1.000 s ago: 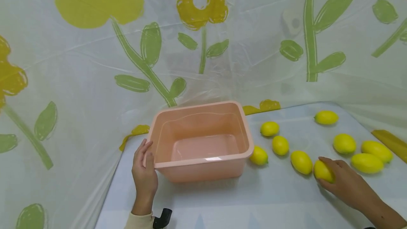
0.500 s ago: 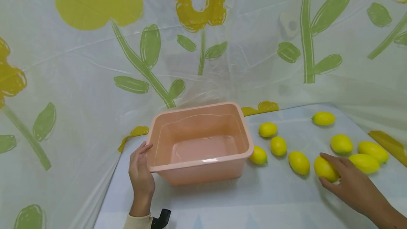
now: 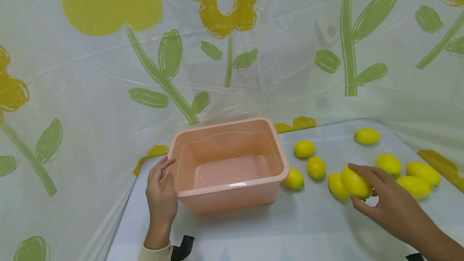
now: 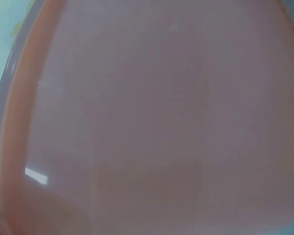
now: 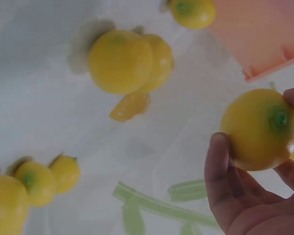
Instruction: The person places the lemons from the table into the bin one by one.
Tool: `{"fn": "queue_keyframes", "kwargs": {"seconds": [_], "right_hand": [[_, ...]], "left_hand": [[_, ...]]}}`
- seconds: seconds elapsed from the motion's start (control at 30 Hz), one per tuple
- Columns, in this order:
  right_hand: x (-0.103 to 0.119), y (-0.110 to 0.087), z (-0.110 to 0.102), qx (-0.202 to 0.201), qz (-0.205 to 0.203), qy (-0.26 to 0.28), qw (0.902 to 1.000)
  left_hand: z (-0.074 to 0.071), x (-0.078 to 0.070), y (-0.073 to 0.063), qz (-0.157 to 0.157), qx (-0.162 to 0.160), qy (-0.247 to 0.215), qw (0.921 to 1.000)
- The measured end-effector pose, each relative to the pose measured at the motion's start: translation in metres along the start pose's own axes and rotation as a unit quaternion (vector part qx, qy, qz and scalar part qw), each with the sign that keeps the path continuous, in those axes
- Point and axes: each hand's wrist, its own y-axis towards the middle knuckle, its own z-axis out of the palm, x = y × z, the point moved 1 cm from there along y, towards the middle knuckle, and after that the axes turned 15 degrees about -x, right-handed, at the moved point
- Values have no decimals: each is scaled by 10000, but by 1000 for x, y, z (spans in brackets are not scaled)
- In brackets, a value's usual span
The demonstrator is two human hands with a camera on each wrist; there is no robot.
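Observation:
In the head view a pink plastic basin stands left of the middle of the table, and nothing shows inside it. My left hand holds its left rim near the front corner. The left wrist view is filled by the basin's wall. A yellow lemon is pinched between the thumb and fingers of my right hand, raised off the table. Seen from the right wrist, the held lemon shows its green tip. It partly covers another lemon in the head view.
Several more lemons lie on the pale tablecloth. One lemon is close against the basin's right side; another lemon lies at the back. A pair sits beyond my right hand. A flower-printed curtain hangs behind the table.
My right hand has lifted the lemon off the table and carried it a little left, in front of another lemon. The left hand stays at the basin's rim.

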Motion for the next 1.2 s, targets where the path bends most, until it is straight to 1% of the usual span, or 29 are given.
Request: {"fn": "queue_keyframes", "kwargs": {"seconds": [0.07, 0.17, 0.27, 0.4, 0.53, 0.67, 0.8, 0.93, 1.03, 1.2], "right_hand": [[7, 2, -2, -245, -177, 107, 9995], [17, 6, -4, -430, -375, 253, 9980], [27, 12, -5, -644, -637, 496, 9947], [38, 25, -8, -814, -1011, 771, 9885], [53, 39, -9, -766, -1354, 819, 9844], [68, 50, -8, -603, -1502, 824, 9834], [79, 56, -5, -554, -1565, 855, 9824], [86, 62, -1, -592, -1754, 1037, 9772], [91, 66, 3, -507, -1789, 1238, 9747], [100, 71, 10, -224, -1659, 1422, 9756]], "left_hand": [[2, -2, 1, 113, -17, 0, 9999], [4, -3, 1, 232, -60, 46, 9997], [6, 0, 1, 254, -89, 150, 9995], [7, 6, 1, 223, -114, 236, 9994], [8, 9, 0, 180, -175, 201, 9995], [10, 10, -2, 124, -284, 259, 9992], [12, 11, -4, 204, -411, 382, 9982], [12, 8, -4, 329, -487, 541, 9968], [11, 8, -5, 347, -502, 664, 9959], [11, 9, -5, 421, -443, 696, 9957]]}}
